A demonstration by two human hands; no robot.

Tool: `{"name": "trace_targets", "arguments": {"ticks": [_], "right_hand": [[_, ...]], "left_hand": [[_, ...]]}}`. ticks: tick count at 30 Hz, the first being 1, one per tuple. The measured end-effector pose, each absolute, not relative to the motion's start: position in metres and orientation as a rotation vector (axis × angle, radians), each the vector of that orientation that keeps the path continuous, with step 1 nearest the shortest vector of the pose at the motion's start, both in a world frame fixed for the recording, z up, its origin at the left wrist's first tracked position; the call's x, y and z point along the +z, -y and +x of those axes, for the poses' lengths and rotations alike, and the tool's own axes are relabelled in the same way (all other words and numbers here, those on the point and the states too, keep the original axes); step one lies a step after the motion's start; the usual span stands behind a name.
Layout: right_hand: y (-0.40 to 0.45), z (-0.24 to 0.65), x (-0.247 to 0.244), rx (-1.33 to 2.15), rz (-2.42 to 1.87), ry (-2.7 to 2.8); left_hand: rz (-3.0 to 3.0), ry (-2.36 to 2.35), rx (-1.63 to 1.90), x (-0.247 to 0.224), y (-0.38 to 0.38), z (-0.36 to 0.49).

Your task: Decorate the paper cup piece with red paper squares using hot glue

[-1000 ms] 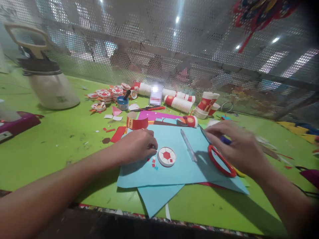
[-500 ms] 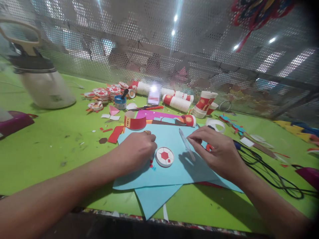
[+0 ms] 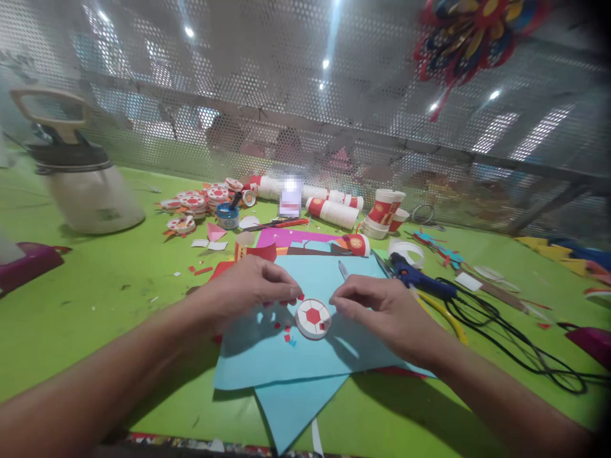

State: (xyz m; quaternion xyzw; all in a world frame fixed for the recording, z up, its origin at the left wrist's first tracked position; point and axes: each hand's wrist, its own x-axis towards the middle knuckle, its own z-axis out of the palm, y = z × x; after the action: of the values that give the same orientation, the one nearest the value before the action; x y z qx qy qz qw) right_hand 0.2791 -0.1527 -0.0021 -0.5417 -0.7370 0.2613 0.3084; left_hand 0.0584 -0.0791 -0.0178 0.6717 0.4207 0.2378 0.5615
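Pin the white disc [image 3: 313, 318] lightly with your right hand [image 3: 382, 313] at its 3 o'clock; left hand [image 3: 243, 289], fingers pinched at 10 o'clock apparently on a red scrap [image 3: 300, 296], should set it squarely beside the red centre.

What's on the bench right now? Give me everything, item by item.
white disc: 1, red pieces on it, on blue paper between the hands
blue paper: several sheets, bench front
glue gun: 1, blue, right of paper
black cable: 1, far right
paper cups: several, red-white, rear
glue pot: 1, blue, rear left
jug: 1, white, far left
left hand: fingertips pinching a red scrap
right hand: fingertips at disc's rim
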Motion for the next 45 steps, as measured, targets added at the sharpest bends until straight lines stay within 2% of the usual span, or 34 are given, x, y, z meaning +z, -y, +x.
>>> {"name": "trace_targets", "arguments": {"ticks": [6, 11, 28, 45], "right_hand": [[0.155, 0.257, -0.003, 1.060, -1.446, 1.713], [0.156, 0.248, -0.012, 1.217, -1.397, 1.483], [0.159, 0.251, -0.020, 1.245, -1.345, 1.290], [0.157, 0.258, -0.012, 1.118, -1.450, 1.462]], "left_hand": [[1.313, -0.835, 0.608, -0.022, 0.092, 0.068], [1.281, -0.841, 0.613, -0.022, 0.096, 0.071], [1.398, -0.876, 0.580, -0.023, 0.097, 0.073], [1.425, -0.801, 0.506, -0.020, 0.097, 0.070]]}}
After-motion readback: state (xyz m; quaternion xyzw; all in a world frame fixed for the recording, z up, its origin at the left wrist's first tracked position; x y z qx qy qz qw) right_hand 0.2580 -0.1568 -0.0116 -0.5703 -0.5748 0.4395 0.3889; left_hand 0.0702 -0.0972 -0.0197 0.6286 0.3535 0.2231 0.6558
